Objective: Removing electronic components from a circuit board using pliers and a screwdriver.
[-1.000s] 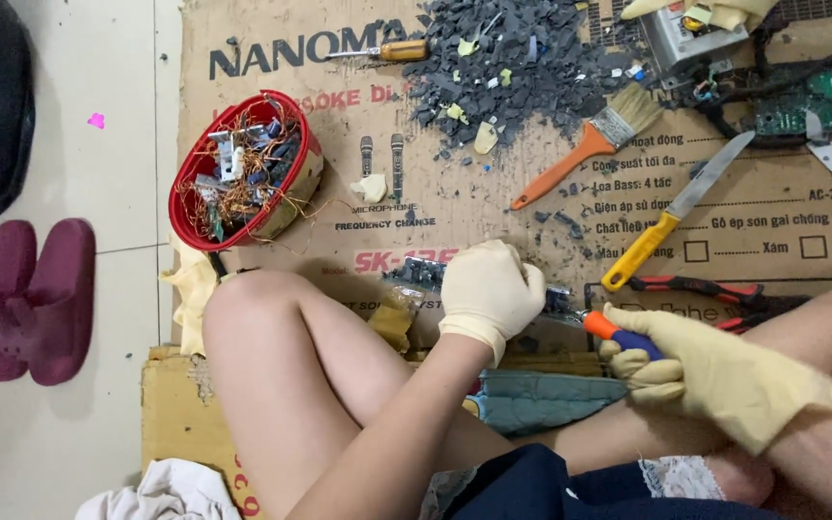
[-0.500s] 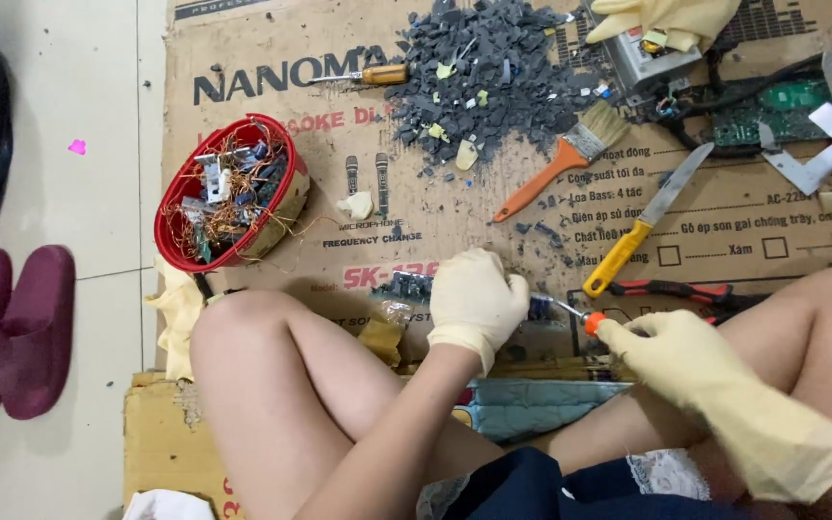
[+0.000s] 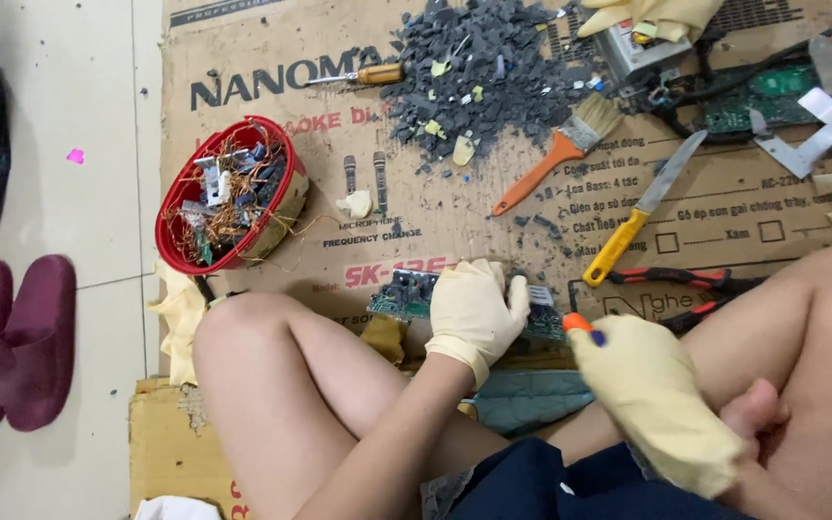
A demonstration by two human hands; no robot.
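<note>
We look down at a person sitting cross-legged on flattened cardboard [image 3: 243,58] on the floor, both hands in pale yellow gloves. The landmark is a green circuit board [image 3: 406,294] lying on the cardboard just in front of the knees.

The left hand [image 3: 474,313] presses down on top of the board, fingers spread and curled over its middle, so only its left end and a strip at its right show. The right hand [image 3: 652,385], just right of the board, is closed around a tool with an orange and blue handle [image 3: 580,325]; the tip points toward the board's right edge, but we cannot tell whether it touches.

Our judgement of the risks: the tool could slip off the board and jab the left fingers, which lie straight in its line, or the bare legs on either side. The board could also skid on the gritty cardboard, since only a flat palm pins it.

Beyond the board lie a pile of dark grey chips [image 3: 483,67], an orange-handled brush [image 3: 560,149] and a yellow-handled knife [image 3: 642,207]. Up and left of the board stands a red bowl [image 3: 180,207] of copper wire scraps.
</note>
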